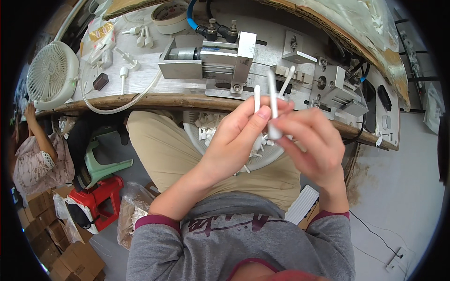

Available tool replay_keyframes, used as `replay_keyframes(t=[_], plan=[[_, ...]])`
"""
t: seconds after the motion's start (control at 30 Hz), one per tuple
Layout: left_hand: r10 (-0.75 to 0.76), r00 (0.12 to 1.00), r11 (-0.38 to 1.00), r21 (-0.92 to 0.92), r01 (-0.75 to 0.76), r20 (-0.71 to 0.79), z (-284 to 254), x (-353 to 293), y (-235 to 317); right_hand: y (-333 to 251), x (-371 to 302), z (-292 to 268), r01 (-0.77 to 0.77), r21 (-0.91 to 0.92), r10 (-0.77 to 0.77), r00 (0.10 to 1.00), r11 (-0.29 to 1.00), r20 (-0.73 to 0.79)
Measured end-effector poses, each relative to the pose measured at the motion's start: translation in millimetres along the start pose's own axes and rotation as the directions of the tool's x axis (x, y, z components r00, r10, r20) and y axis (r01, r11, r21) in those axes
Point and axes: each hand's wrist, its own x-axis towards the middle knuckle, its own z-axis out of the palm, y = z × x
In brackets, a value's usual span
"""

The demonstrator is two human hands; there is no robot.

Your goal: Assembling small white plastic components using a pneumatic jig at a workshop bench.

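My left hand [236, 131] is closed, thumb on top, around a slim white plastic stick with a rounded tip [257, 97] that points up. Beside it, the fingertips of my right hand [314, 138] pinch the thick lower end of another white plastic stick [272, 100], smeared by motion. A third white stick [288, 78] slants up behind the left fingers; what holds its lower end is hidden. Below both hands, a pale round basket [188, 133] between my legs holds many small white plastic parts [208, 122].
Ahead on the bench stand a metal air-cylinder fixture [220, 61] and a second metal fixture [335, 91]. A tape roll [169, 18], loose white parts [123, 77] and a small fan [53, 75] lie left. A co-worker's arm [40, 133] and a red stool [101, 199] are farther left.
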Motion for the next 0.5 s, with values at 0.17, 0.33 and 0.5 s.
replay_keyframes(t=[0.17, 0.33, 0.5], plan=[[0.012, 0.991, 0.979, 0.202, 0.015, -0.134, -8.9, -1.6, 13.2, 19.6, -4.4, 2.5, -0.147, -0.161, 0.135, 0.987, 0.976, -0.085], [-0.001, 0.998, 1.0, -0.002, 0.001, -0.057, -10.0, -2.8, 15.7, 21.0, 3.9, 14.6, -0.134, -0.415, 0.169, 0.984, 0.9, 0.048], [0.006, 1.0, 0.997, -0.077, -0.005, 0.01, -10.1, -6.2, 28.2, 20.4, 18.8, 6.5, -0.027, -0.457, 0.098, 0.986, 0.889, 0.132]])
